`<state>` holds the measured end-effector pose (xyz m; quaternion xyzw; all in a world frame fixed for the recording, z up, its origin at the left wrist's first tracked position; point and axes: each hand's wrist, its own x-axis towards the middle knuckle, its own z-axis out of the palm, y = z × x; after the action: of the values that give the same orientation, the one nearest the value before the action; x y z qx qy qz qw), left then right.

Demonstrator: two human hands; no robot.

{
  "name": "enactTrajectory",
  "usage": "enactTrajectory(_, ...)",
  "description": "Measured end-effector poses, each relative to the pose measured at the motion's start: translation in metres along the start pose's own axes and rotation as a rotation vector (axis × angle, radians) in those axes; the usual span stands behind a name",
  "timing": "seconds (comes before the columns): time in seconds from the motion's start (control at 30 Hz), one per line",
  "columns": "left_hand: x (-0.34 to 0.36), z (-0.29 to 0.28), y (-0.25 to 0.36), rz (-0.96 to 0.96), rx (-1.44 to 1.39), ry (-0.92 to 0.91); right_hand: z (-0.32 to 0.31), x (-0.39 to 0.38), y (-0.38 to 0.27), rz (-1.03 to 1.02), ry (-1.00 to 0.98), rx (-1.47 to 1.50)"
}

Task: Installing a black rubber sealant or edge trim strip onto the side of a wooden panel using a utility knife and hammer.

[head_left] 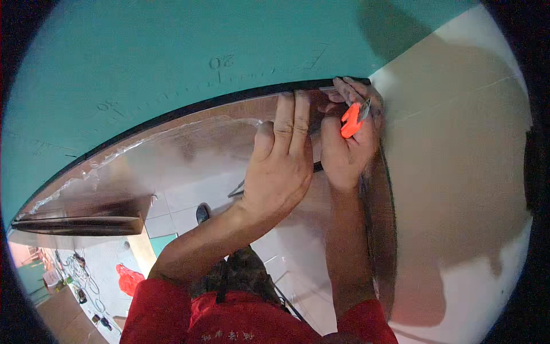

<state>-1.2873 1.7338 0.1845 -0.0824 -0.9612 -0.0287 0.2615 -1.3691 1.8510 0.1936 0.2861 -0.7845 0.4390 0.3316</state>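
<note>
My left hand (pixel 282 155) lies against the brown glossy panel (pixel 229 110). Two of its fingers are stretched up to the panel's top edge, just below the black edging strip (pixel 189 109); it holds nothing. At the right corner, my right hand (pixel 349 143) holds an orange utility knife (pixel 350 121) in the palm, its metal blade pointing up. The fingertips of that hand touch the strip's right end, next to the white wall. Clear film (pixel 126 148), wrinkled along its border, covers part of the panel. What lies under the right fingertips is partly hidden.
A green board (pixel 143 63) with ruler marks fills the top. The pale wall (pixel 458 172) rises close on the right. At lower left are a dark ledge (pixel 80 225), a red plastic bag (pixel 129 279) and tangled cables (pixel 80 269) on a white surface.
</note>
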Motion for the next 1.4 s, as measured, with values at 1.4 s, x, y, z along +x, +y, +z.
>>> enactTrajectory(1.4, 0.049, -0.028, -0.067, 0.316, -0.145, 0.417, 0.035, 0.029, -0.046, 0.897, 0.669, 0.598)
